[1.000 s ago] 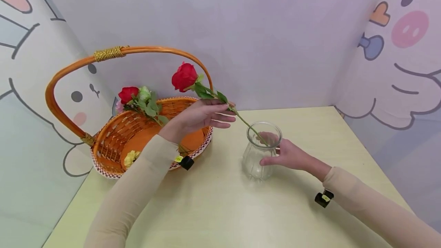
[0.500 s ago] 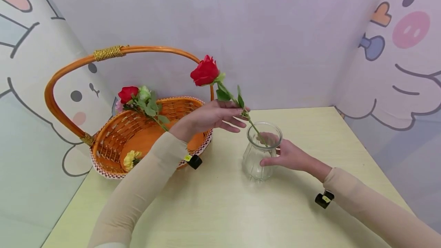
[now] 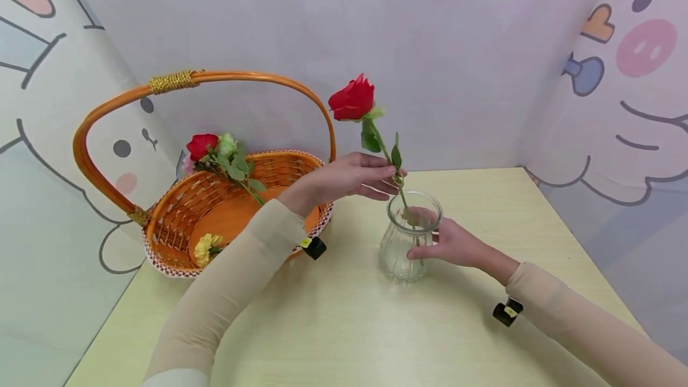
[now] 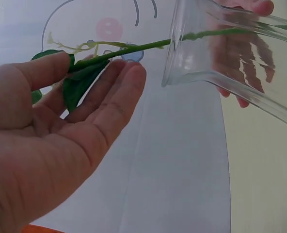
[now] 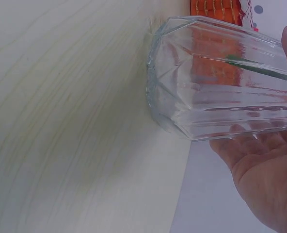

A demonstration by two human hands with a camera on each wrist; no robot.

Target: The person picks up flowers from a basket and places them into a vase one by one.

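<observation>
A red artificial rose (image 3: pixel 352 99) stands nearly upright, leaning a little left, its lower stem inside a clear glass vase (image 3: pixel 400 255). My left hand (image 3: pixel 359 177) pinches the green stem (image 4: pixel 148 46) between thumb and fingers just above the vase mouth, beside the leaves. Curled round the neck and side of the vase is my right hand (image 3: pixel 451 243), thumb in front and fingers behind. The stem's lower end (image 5: pixel 260 70) shows through the glass, above the vase's bottom. The vase stands on the table.
An orange wicker basket (image 3: pixel 172 237) with a tall handle stands at the left. Another red rose (image 3: pixel 202 147) and a pale green flower (image 3: pixel 227 144) lean on its back rim; a yellow flower (image 3: pixel 206 248) lies inside. Printed cloth walls enclose the pale table (image 3: pixel 344 327).
My left hand has moved right, toward the vase, with the rose. The rose has swung from a strong leftward tilt to nearly upright. My right hand and the vase stay in place.
</observation>
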